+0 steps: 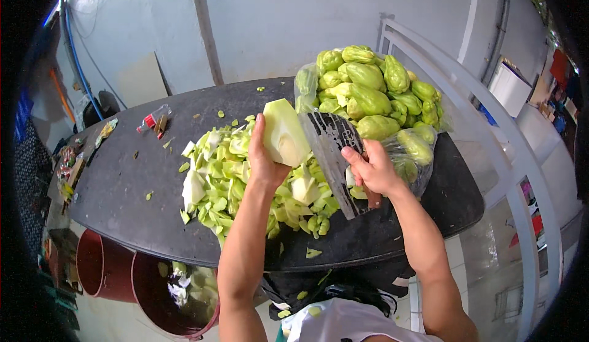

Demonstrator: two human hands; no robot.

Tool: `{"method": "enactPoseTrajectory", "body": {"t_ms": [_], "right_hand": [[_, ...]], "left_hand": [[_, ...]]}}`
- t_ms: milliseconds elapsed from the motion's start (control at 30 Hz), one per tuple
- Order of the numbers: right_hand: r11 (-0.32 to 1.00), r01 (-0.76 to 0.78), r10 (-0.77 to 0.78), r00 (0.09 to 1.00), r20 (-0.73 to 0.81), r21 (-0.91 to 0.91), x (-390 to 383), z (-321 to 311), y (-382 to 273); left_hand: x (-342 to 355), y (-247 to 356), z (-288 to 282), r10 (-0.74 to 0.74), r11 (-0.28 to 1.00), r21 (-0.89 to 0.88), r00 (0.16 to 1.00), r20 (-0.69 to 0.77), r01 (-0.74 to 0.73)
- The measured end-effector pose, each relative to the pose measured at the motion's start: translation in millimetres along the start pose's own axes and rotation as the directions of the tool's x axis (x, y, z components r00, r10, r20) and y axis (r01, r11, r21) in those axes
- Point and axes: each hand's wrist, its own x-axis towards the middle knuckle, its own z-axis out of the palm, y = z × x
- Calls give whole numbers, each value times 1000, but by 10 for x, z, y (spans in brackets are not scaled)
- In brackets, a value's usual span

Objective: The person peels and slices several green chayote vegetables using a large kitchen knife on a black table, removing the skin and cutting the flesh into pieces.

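My left hand point(266, 161) grips a pale peeled chayote point(285, 132), with flat cut faces, above the table. Wrapped round the wooden handle of a broad cleaver point(331, 158), my right hand point(375, 170) keeps its dark, wet-streaked blade upright, close to the chayote's right side. Below both hands spreads a heap of green peelings point(224, 179) with some pale pieces among them. Behind the cleaver, whole green chayotes point(368, 84) are piled in a clear plastic bag point(305, 87), which also covers a few chayotes beside my right hand.
The dark table point(123, 179) has a rounded edge near me. A clear bottle with a red label point(150, 120) lies at its left. Two dark red tubs point(147, 299) stand below, one with peelings inside. A pale metal railing point(521, 158) runs along the right.
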Motion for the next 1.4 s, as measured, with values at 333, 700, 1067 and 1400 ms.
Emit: {"method": "enactPoseTrajectory", "body": {"t_ms": [333, 700, 1067, 1400], "right_hand": [[998, 27, -27, 1000, 0, -54, 0, 23, 39], [997, 72, -72, 997, -35, -5, -18, 57, 71], [997, 70, -73, 996, -57, -38, -47, 87, 16], [996, 80, -79, 997, -10, 39, -70, 50, -74]], "left_hand": [[-47, -18, 68, 88, 992, 98, 995, -44, -84], [-128, -210, 149, 15, 998, 66, 1000, 9, -16], [-150, -226, 144, -35, 999, 43, 999, 37, 34], [-197, -138, 361, 103, 968, 219, 990, 98, -122]]}}
